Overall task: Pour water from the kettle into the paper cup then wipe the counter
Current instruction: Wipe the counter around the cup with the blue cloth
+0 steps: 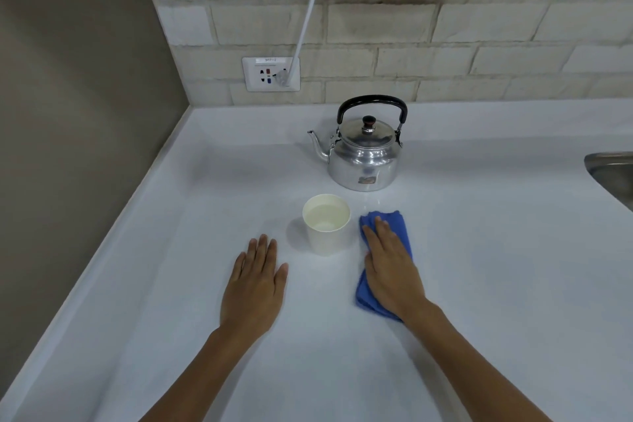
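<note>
On the white counter (479,284), a paper cup (326,224) stands upright near the centre of the view, with water visible inside it. Just beyond it, at about 1 o'clock from the cup, sits a metal kettle (363,151) with its lid on, its black handle raised and its spout pointing toward 9 o'clock. Cup and kettle are near each other but apart.

At 3 o'clock from the cup, just beside it, lies a folded blue cloth (404,233). The right hand (390,271) lies palm-down on top of this cloth, fingers extended and close together, pressing flat rather than curled around it. The left hand (255,288) rests flat on the bare counter at about 7 o'clock from the cup, fingers straight and held loosely together, holding nothing and not touching the cup.

Along the tiled back wall at 11 o'clock from the kettle is a white power outlet (270,74) with a white cord (308,10) plugged in and running upward. A steel sink edge (613,175) shows at the far right, at 3 o'clock.
</note>
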### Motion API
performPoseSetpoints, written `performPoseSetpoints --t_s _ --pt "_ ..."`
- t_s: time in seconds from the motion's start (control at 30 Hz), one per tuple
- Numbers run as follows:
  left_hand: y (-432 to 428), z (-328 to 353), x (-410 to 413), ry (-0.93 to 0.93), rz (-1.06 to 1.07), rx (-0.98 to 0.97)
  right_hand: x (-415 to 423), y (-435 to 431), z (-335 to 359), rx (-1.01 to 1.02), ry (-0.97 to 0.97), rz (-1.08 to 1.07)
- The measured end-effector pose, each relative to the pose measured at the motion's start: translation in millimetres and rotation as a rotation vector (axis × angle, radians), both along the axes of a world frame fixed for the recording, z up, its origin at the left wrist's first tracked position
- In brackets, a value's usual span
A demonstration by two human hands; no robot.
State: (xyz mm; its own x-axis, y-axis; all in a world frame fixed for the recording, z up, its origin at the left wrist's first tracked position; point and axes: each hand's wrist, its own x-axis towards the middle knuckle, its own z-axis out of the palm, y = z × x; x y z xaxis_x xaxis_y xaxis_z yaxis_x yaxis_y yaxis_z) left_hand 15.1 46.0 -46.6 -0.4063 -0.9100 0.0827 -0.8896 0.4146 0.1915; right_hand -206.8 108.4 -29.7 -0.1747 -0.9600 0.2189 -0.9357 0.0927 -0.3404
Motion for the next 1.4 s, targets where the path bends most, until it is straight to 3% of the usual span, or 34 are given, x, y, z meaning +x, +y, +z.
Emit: performPoseSetpoints --t_s 0.17,0.33,0.5,0.77,1.07,1.23,1.33,1.4 --pt "-2 -3 1 0.044 -0.012 0.009 -10 19 -7 -0.020 -0.125 0.104" --pt "-3 -2 -1 0.031 0.000 0.000 -64 -16 5 0.001 -0.204 -0.052" --pt "-3 -2 -2 0.030 0.013 -0.024 -59 -40 5 0.069 -0.105 -0.083" --pt "-3 -3 -1 0.053 0.004 0.004 -41 12 -9 0.019 -0.082 0.228" --pt "-1 0 -3 0.034 0.009 -0.024 -39 -63 10 0.123 -0.151 0.346" --pt "-4 -3 1 0.077 0.009 0.026 -54 -48 -8 0.074 -0.094 0.449" --pt "-4 -3 0 0.059 0.001 0.011 -98 -35 -8 -0.036 0.048 0.347" --pt "-3 -3 0 0.043 0.006 -0.005 -121 -30 2 0.015 0.078 0.217"
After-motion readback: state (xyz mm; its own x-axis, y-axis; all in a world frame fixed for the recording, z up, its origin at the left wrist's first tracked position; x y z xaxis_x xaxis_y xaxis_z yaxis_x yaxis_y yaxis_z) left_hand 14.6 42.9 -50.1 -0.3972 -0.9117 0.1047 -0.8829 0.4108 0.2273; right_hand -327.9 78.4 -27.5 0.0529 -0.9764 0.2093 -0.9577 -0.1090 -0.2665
